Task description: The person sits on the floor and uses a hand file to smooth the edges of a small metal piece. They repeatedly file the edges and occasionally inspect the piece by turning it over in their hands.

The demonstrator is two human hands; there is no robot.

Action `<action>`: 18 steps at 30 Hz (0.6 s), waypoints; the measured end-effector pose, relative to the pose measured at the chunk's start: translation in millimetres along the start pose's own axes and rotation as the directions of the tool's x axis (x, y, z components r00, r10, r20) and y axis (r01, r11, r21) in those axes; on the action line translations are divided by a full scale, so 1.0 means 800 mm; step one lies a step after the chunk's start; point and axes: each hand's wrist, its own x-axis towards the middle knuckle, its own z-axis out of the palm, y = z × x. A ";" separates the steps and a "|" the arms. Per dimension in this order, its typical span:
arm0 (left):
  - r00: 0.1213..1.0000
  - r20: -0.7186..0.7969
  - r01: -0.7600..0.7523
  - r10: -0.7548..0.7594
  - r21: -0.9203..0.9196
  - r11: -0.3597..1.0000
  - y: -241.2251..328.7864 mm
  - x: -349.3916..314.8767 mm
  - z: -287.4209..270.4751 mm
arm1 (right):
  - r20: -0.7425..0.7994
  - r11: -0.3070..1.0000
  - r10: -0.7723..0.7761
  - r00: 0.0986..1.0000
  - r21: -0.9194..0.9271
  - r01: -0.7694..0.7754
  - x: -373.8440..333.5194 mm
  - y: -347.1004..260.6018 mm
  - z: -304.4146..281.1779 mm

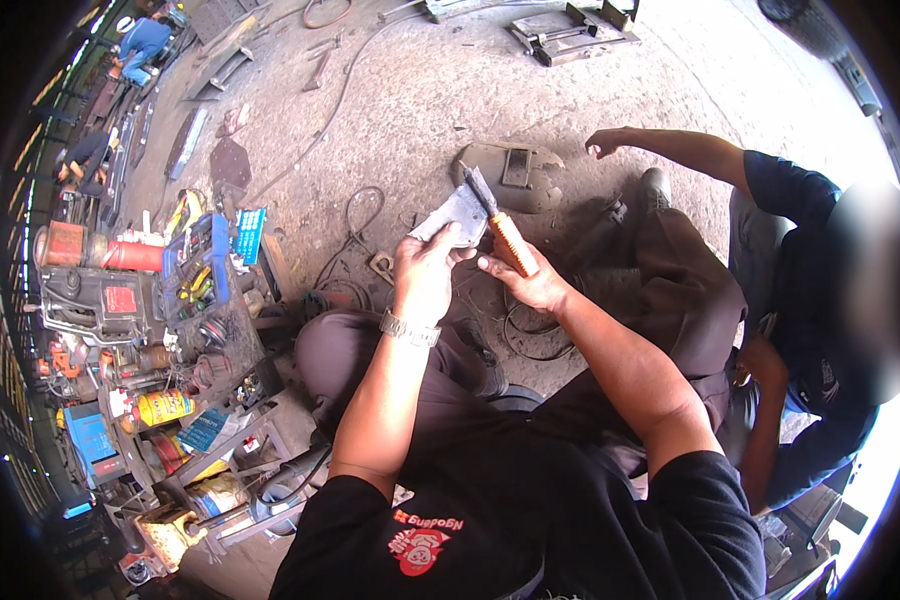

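Note:
My left hand (425, 272) is closed around a flat grey metal plate (454, 218), thumb on its upper face. My right hand (532, 282) grips a file (511, 243) by its ribbed orange handle. The file's dark blade (481, 190) points up and away, lying against or just over the plate's right edge; I cannot tell whether they touch. Both hands are close together above my lap. Beyond them a worn grey-brown cover (510, 178) with a rectangular opening lies on the concrete floor.
At right sits a co-worker in dark blue, one hand (610, 141) stretched over the floor. On my left stands a cluttered bench with a blue toolbox (198, 262) and red cylinder (135, 256). Cables (345, 100) and metal frames (575, 38) lie farther off. Two people work far left.

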 end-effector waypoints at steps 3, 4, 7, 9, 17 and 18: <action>1.000 -0.002 -0.005 0.005 -0.011 1.000 -0.001 0.001 0.002 | 0.001 0.998 0.025 1.000 -0.051 -0.025 -0.001 -0.001 -0.003; 1.000 -0.006 -0.005 0.005 -0.014 1.000 0.000 0.001 0.001 | 0.001 0.997 0.026 1.000 -0.067 -0.026 -0.001 -0.001 -0.002; 1.000 -0.008 -0.005 0.005 -0.008 1.000 0.001 0.000 0.002 | 0.001 0.997 0.018 1.000 -0.079 -0.017 0.000 0.000 -0.001; 1.000 -0.012 -0.010 0.010 -0.014 1.000 0.000 0.000 0.001 | 0.022 0.996 0.057 0.998 -0.070 -0.055 0.003 0.004 -0.003; 1.000 -0.008 0.022 -0.022 0.008 1.000 0.001 0.002 -0.003 | -0.038 0.990 -0.119 0.992 -0.086 0.115 0.005 0.023 -0.002; 1.000 -0.012 0.026 -0.026 0.009 1.000 0.002 0.001 -0.003 | -0.035 0.989 -0.122 0.992 -0.091 0.118 0.007 0.024 -0.003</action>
